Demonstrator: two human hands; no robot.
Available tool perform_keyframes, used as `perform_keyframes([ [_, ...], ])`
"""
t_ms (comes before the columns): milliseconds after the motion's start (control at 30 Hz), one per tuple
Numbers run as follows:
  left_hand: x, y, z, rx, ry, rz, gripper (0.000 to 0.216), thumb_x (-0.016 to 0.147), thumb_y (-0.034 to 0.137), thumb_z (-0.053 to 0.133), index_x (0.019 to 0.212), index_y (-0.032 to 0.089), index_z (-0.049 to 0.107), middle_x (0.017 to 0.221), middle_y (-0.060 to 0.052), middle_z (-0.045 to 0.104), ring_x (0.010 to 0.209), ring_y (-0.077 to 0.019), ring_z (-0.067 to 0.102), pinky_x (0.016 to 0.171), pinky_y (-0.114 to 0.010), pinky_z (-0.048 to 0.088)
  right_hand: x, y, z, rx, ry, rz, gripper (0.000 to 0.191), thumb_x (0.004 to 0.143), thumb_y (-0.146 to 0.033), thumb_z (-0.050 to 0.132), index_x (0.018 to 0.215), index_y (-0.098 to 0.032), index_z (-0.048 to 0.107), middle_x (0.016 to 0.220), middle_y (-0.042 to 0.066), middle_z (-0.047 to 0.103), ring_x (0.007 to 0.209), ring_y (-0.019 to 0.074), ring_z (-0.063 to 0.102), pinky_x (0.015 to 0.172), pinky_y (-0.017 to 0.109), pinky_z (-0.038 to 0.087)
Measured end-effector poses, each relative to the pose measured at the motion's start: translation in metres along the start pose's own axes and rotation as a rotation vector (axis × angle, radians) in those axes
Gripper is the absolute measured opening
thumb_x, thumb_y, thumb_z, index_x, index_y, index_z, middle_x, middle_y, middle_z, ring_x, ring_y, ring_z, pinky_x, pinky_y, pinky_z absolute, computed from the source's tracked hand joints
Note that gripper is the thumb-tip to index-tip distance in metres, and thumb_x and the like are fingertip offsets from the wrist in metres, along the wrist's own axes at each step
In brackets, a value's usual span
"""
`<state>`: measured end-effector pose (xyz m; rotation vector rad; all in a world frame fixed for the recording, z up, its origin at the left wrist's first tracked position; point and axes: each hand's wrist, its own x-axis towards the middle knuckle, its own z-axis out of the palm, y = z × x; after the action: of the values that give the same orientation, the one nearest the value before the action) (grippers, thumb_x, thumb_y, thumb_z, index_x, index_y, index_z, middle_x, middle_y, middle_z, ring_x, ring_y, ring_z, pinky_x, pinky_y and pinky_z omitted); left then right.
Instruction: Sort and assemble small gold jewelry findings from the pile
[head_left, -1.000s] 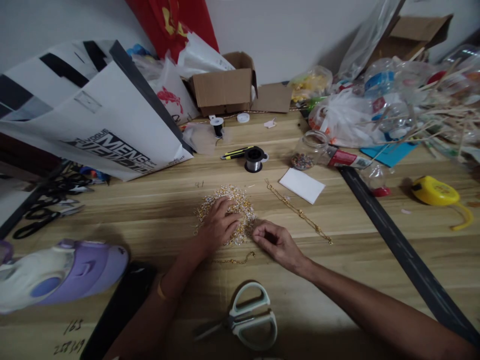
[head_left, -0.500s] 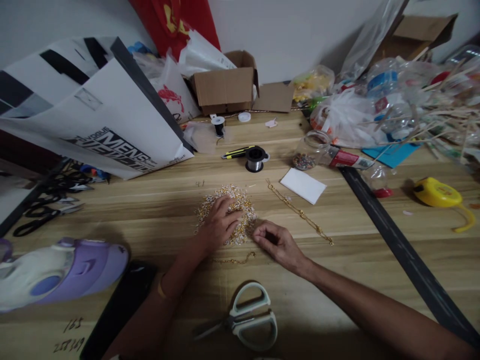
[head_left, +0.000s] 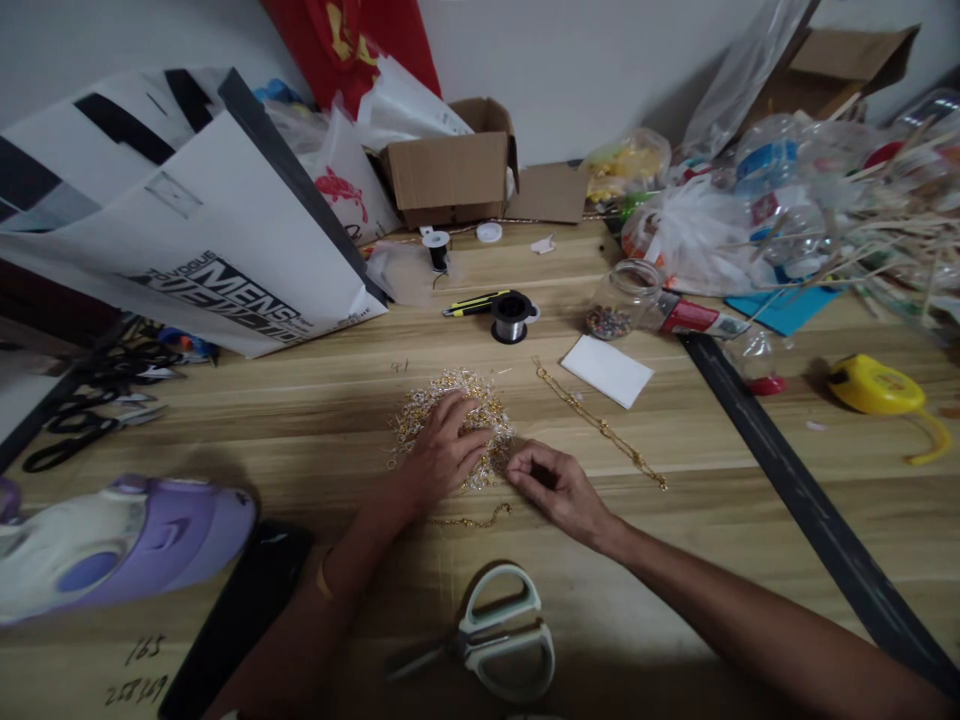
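A loose pile of small gold and clear beads or charms (head_left: 427,400) lies on the wooden table. My left hand (head_left: 442,455) rests on the pile with its fingers apart, covering part of it. At the pile's right edge, my right hand (head_left: 555,485) has thumb and forefinger pinched together; whatever is between them is too small to make out. A short gold chain (head_left: 476,523) lies just below the pile, partly behind my left wrist. To the right stretches a longer gold chain (head_left: 604,427).
Scissors with pale handles (head_left: 510,632) lie near the front edge. Behind the pile are a wire spool (head_left: 511,318), a white card (head_left: 607,371) and a bead jar (head_left: 628,300). A purple-and-white bottle (head_left: 150,545), black scissors (head_left: 90,425) and a paper bag (head_left: 225,240) stand left; a yellow tape measure (head_left: 874,385) lies right.
My left hand has shifted slightly to the right over the pile, its fingers spreading a little. My right hand stays in the same place, still pinched.
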<state>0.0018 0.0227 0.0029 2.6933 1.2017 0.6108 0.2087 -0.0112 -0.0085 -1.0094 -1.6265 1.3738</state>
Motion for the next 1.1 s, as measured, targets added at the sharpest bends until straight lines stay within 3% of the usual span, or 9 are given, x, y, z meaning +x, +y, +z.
perform_keyframes([
  [233,-0.001,-0.004,-0.001,-0.029,0.044,-0.012,0.015,0.084,0.015,0.054,0.086,0.018,0.069,0.126,-0.010,0.051,0.128,-0.0283,0.034,0.107,-0.051,0.033,0.000,0.000,0.001,0.010,0.005,-0.009,0.019,0.086,-0.031,0.057,0.075,-0.016,0.058,0.070,0.001,0.052,0.066,0.0132,0.047,0.061,0.025,0.039],
  [567,-0.001,-0.008,-0.003,-0.072,0.111,-0.055,0.016,0.083,0.012,0.055,0.087,0.018,0.069,0.118,-0.010,0.055,0.125,-0.0265,0.038,0.105,-0.051,0.037,0.000,0.001,0.000,-0.001,0.006,-0.015,0.020,0.087,-0.032,0.056,0.075,-0.016,0.057,0.070,0.002,0.052,0.066,0.0138,0.047,0.061,0.026,0.039],
  [833,0.004,0.015,-0.012,-0.256,0.087,0.058,0.007,0.077,0.023,0.066,0.082,0.018,0.068,0.112,-0.009,0.060,0.124,-0.0269,0.041,0.105,-0.049,0.037,0.000,-0.002,0.001,0.008,0.012,-0.011,0.021,0.086,-0.035,0.058,0.076,-0.016,0.059,0.069,0.001,0.051,0.066,0.0137,0.047,0.061,0.025,0.038],
  [1100,0.002,0.026,-0.011,-0.182,0.035,0.134,0.007,0.082,0.016,0.059,0.082,0.017,0.066,0.106,-0.010,0.060,0.126,-0.0278,0.038,0.102,-0.049,0.041,0.000,-0.001,0.001,-0.042,0.013,-0.059,0.019,0.086,-0.031,0.057,0.073,-0.017,0.058,0.067,0.001,0.051,0.064,0.0137,0.047,0.061,0.025,0.039],
])
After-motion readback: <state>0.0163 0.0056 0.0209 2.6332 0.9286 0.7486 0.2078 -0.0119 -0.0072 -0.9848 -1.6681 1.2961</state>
